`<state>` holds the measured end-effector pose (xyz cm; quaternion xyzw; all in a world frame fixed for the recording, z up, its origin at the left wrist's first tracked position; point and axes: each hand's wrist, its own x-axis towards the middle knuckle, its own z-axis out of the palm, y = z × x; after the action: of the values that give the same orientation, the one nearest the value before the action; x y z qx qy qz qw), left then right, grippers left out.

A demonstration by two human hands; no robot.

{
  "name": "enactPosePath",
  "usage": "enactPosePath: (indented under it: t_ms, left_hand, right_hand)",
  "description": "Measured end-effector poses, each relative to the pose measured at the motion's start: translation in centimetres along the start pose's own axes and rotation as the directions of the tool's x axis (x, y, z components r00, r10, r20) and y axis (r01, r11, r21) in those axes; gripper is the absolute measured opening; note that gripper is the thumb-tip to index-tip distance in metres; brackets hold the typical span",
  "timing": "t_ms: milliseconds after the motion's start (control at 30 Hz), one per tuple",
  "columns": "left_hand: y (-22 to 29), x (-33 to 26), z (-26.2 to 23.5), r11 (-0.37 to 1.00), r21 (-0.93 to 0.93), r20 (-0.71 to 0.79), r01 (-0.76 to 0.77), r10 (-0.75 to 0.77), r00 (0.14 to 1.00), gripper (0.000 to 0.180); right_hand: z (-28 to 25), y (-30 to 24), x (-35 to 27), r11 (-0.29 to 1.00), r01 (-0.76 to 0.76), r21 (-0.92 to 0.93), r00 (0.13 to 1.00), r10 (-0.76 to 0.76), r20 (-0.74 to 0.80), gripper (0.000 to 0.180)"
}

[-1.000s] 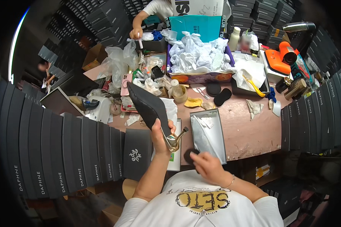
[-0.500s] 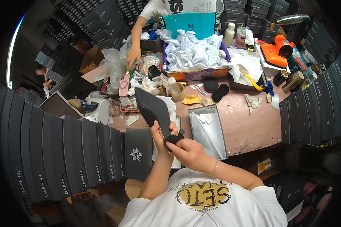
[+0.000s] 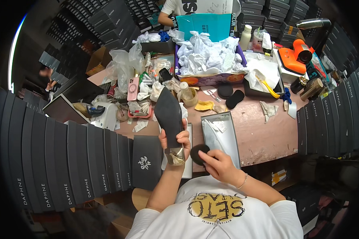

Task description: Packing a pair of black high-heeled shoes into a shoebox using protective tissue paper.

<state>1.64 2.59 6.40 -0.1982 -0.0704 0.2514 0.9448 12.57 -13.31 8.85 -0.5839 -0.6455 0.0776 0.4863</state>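
Note:
My left hand (image 3: 183, 137) is closed around a shoe (image 3: 168, 113), sole turned up and pointed toe away from me. Its sole is black, and its shiny metallic heel (image 3: 175, 156) is toward me. Just right of the heel, my right hand (image 3: 222, 167) pinches a round black pad (image 3: 197, 154), apart from the shoe. Below and beyond my hands lies an open shoe box (image 3: 232, 126) with white paper inside. A dark grey box lid (image 3: 147, 159) is left of my left forearm.
Stacked dark shoe boxes (image 3: 71, 163) wall in the left; more (image 3: 327, 111) stand at right. A purple carton (image 3: 211, 79) full of crumpled paper sits at the back. An orange device (image 3: 292, 59), a pink phone (image 3: 132, 89) and a black pad (image 3: 235, 98) lie around it. Another person stands across.
My right hand has drawn the pad off the heel, to the right and toward me. The shoe has turned more upright, baring its metallic heel. The other person's arm has pulled back from the table.

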Motion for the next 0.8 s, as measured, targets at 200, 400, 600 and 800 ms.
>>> enactPosePath:
  t_ms: [200,400,600,800]
  left_hand:
    - [0.9,0.3,-0.9,0.985,0.154,-0.079,-0.074,0.087,0.993,0.070]
    - [0.0,1.0,0.6,0.993,-0.063,0.094,0.097,-0.090,0.991,0.071]
    - [1.0,-0.9,0.1,0.748,0.663,-0.132,-0.030,0.157,0.979,0.065]
    - [0.9,-2.2,0.1,0.444,0.891,-0.298,0.094,0.418,0.858,0.068]
  right_hand:
    - [3.4,-2.8,2.1,0.994,-0.040,0.102,0.997,0.034,0.066,0.043]
    - [0.0,-2.2,2.5,0.980,0.072,0.184,0.992,-0.051,-0.118,0.048]
    - [2.0,-1.7,0.2,0.975,-0.140,0.171,0.977,0.108,0.184,0.043]
    - [-2.9,0.6,-4.6,0.934,-0.310,0.175,0.941,0.275,0.196,0.037]
